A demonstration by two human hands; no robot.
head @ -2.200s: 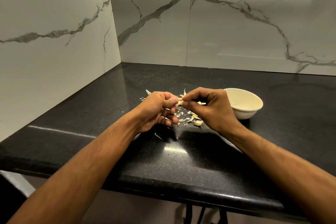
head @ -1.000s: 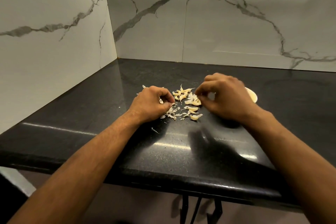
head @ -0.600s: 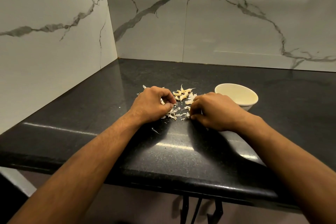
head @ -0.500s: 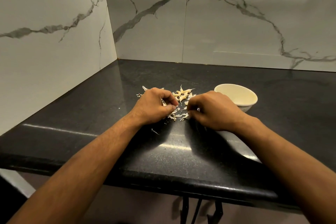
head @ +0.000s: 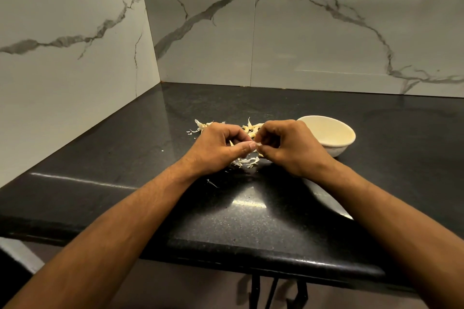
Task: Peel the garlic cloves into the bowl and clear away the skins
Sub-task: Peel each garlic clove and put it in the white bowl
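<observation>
My left hand and my right hand meet just above the black counter, fingertips together, and pinch one small garlic clove between them. Most of the clove is hidden by the fingers. Unpeeled cloves lie in a loose heap behind the hands. Pale garlic skins are scattered under and in front of the fingers, with more skins at the heap's left. A cream bowl stands right of my right hand; I cannot see anything inside it.
The black stone counter runs into a corner of marble-patterned walls on the left and behind. Its front edge is close to me. A stray skin sliver lies nearer the edge.
My right hand went to the bowl, came back to the heap and picked up a clove. Both hands have now lifted slightly and come together on it.
</observation>
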